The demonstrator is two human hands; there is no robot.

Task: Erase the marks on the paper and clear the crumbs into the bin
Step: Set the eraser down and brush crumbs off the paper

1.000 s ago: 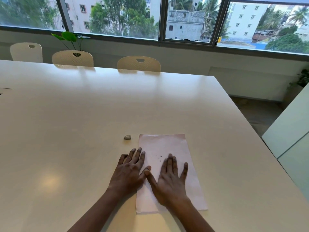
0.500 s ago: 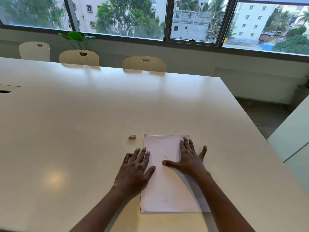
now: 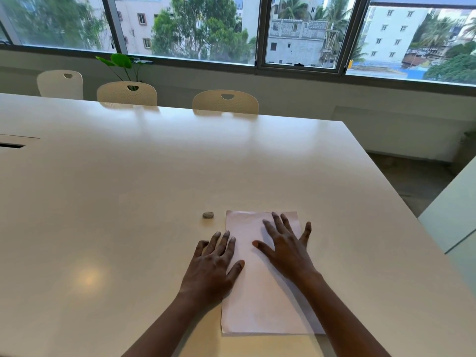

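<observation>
- While both hands lie palm-down, the paper [image 3: 260, 305] sits flat on the table [image 3: 128, 191] near its front edge, w/ the long side running away from the person.
- left hand [image 3: 212, 266]: flat on the table at the paper's left edge. Its fingers [image 3: 224, 240] are straight & spread apart, gripping nothing. Thumb & index tip overlap the sheet.
- right hand [image 3: 288, 249]: flat on the paper's far half, fingers straight & splayed, holding nothing. Little finger reaches past the right edge onto the table.
- eraser [image 3: 208, 215]: small, grey, on the table just left of the paper's far-left corner. It's not touching the sheet & is apart from both hands.
- Marks on the sheet: can't make any out, as the right hand covers part of it.
- Far side of table: three cream chairs [image 3: 225, 101] pushed in, a green plant [image 3: 121, 61] behind the middle one, then a wide window [image 3: 206, 27] w/ bldgs & trees outside.
</observation>
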